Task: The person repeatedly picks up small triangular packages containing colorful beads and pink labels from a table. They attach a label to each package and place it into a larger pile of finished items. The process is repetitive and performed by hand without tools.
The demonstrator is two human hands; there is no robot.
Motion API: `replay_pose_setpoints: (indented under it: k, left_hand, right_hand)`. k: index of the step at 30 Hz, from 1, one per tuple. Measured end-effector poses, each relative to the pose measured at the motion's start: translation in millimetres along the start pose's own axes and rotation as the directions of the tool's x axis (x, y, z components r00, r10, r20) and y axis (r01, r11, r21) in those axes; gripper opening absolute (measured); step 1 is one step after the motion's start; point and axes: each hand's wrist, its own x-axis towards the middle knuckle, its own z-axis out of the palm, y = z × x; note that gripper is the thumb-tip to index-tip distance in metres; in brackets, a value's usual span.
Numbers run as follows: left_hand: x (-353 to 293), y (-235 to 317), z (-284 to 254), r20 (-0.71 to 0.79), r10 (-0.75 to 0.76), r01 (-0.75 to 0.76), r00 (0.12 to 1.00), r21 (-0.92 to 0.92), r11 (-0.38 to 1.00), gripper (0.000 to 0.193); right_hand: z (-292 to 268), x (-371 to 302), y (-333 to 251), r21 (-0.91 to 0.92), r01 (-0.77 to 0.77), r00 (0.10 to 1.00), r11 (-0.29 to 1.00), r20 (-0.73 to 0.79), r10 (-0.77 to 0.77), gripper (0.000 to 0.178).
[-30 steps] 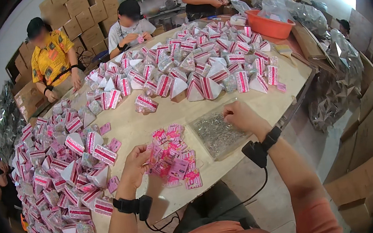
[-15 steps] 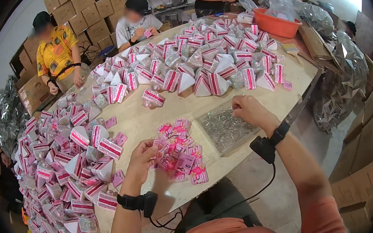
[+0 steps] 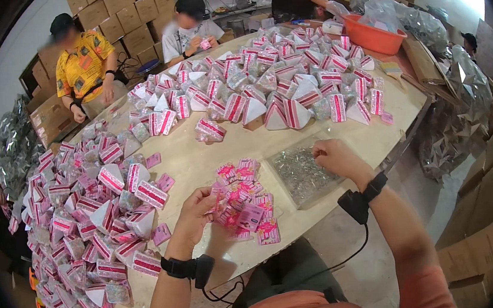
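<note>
- My left hand (image 3: 197, 213) is nearly closed, thumb and fingers pinching a pink card (image 3: 218, 194)
- Just right of those fingertips, the card pile (image 3: 264, 203) lies loose on the table (image 3: 193, 159)
- My right hand (image 3: 337, 156) is at the right side of a clear tray (image 3: 323, 197), fingers curled in; I cannot tell how tightly they close or whether they have hold of anything
- Small metal pieces (image 3: 299, 169) spread leftward from it, the tray's low wall standing between them and the cards
- Left of my left hand, a near heap (image 3: 86, 231) of cake-slice packets crowds that side, loose cards (image 3: 165, 182) along its edge
- Ahead of both hands, a far heap (image 3: 263, 83) blocks the way across, one lone packet (image 3: 210, 131) in front of it
- Well past my right hand are a brush (image 3: 393, 70) and an orange basin (image 3: 373, 42)
- Beyond my left hand sits a person in a yellow shirt (image 3: 87, 68)
</note>
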Motion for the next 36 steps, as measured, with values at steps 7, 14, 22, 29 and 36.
replay_pose_setpoints:
  k: [7, 14, 22, 29, 36]
  left_hand:
    - [-7, 4, 3, -0.019, 0.008, -0.008, 1.000, 0.011, 1.000, 0.029]
    - [-6, 3, 1, 0.001, 0.007, -0.007, 1.000, 0.000, 1.000, 0.027]
    - [-9, 2, 6, -0.024, 0.015, -0.015, 1.000, 0.025, 1.000, 0.024]
    - [-7, 1, 5, -0.027, 0.009, -0.008, 1.000, 0.020, 1.000, 0.022]
    - [-6, -1, 9, -0.029, 0.002, -0.001, 1.000, 0.023, 1.000, 0.022]
  right_hand:
    - [-9, 3, -4, 0.538, -0.205, 0.960, 0.818, -0.054, 0.276, 0.017]
    - [-4, -1, -2, 0.131, -0.035, 0.993, 0.991, -0.108, 0.049, 0.011]
    - [-2, -3, 0, -0.154, 0.110, 0.993, 0.982, -0.026, -0.116, 0.011]
    - [2, -4, 4, -0.163, 0.063, 0.995, 0.985, -0.071, -0.075, 0.016]
    - [-8, -3, 2, 0.003, 0.095, 0.987, 0.995, -0.130, -0.094, 0.017]
